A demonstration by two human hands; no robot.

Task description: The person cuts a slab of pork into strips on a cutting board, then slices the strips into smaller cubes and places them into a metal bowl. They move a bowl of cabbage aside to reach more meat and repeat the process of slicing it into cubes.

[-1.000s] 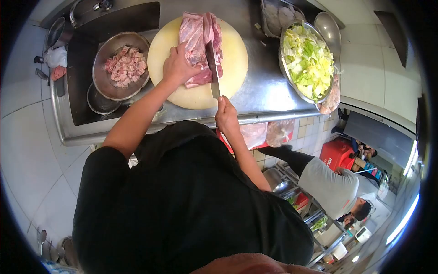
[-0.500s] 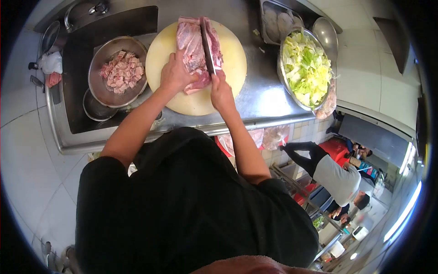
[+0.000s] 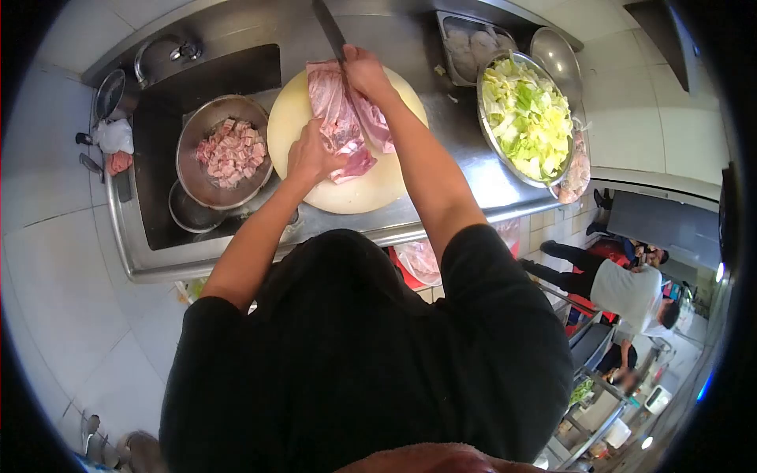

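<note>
My left hand [image 3: 312, 154] grips the left edge of a slab of raw meat [image 3: 333, 102], its thumb across the near part. The meat lies on a round, pale yellow cutting board [image 3: 296, 102]. My right hand [image 3: 367, 72] is closed around the handle of a knife [image 3: 329, 28], over the far end of the meat. The blade points away from me, past the board's far edge. A narrower strip of meat [image 3: 374, 124] lies along the slab's right side, partly under my right forearm; a dark gap shows between them.
Left of the board, a metal bowl of meat pieces [image 3: 233, 150] rests in the sink [image 3: 150, 189]. A bowl of chopped leafy greens [image 3: 527, 118] stands right, near a metal tray [image 3: 453, 67] and an empty-looking bowl [image 3: 558, 63]. Another person [image 3: 623, 288] stands far right.
The knife has moved from along the cut in the meat to beyond the board's far side, with my right hand reaching farther forward. My left hand stays on the slab.
</note>
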